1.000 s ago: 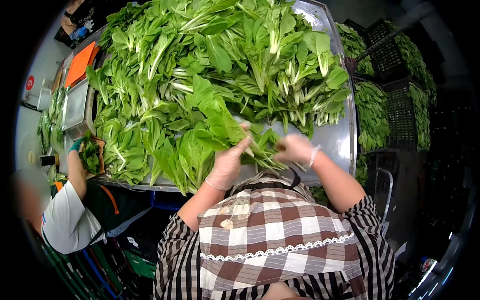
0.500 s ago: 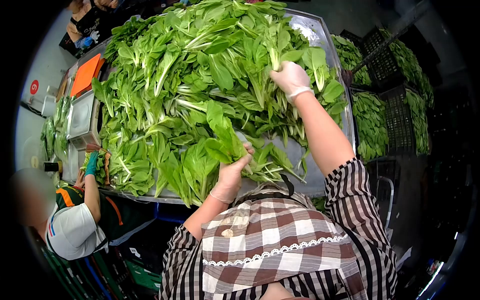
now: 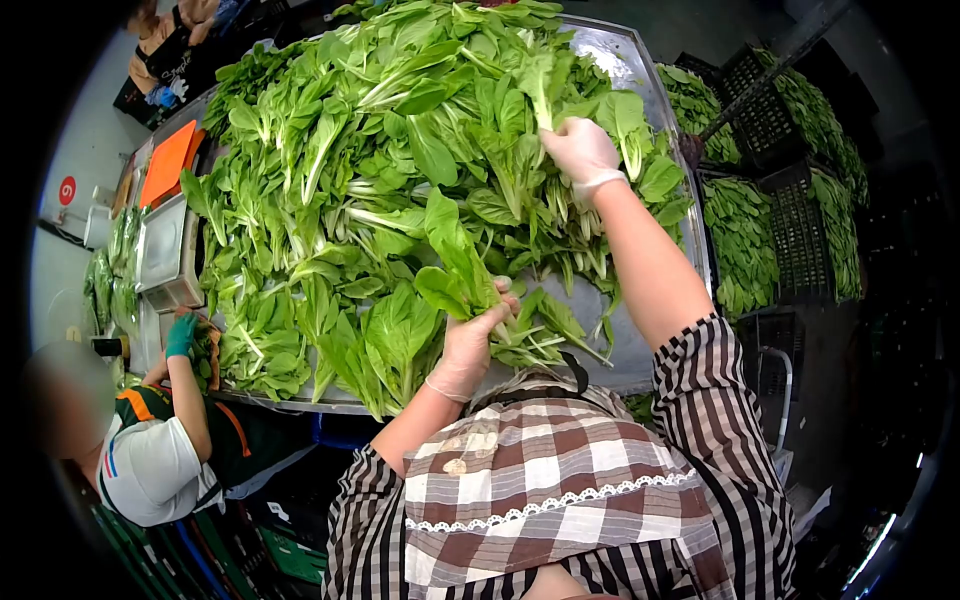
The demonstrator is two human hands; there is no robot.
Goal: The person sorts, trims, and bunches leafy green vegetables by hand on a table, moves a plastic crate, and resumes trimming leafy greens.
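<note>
A large heap of leafy greens [image 3: 390, 130] with pale stalks covers most of a metal table [image 3: 640, 90]. My left hand [image 3: 472, 345], in a clear glove, is closed around the stalk end of one leafy green [image 3: 455, 262], whose leaves point up and away from me. Farther out on the right, my gloved right hand [image 3: 583, 153] grips the pale stalk of another leafy green [image 3: 541, 90] on the heap. Its fingertips are partly hidden behind the hand. Cut stalk ends [image 3: 540, 345] lie on the metal close to my left hand.
Black crates [image 3: 800, 230] packed with greens stand on the right. At left, a co-worker in a green glove [image 3: 181, 335] handles greens beside a metal scale [image 3: 168, 245] and an orange board [image 3: 170, 163]. Another person [image 3: 165, 60] is at the far left.
My left hand has shifted slightly right with its leafy green, which now stands more upright. My right hand keeps its grip in nearly the same place. The co-worker's gloved hand moved slightly.
</note>
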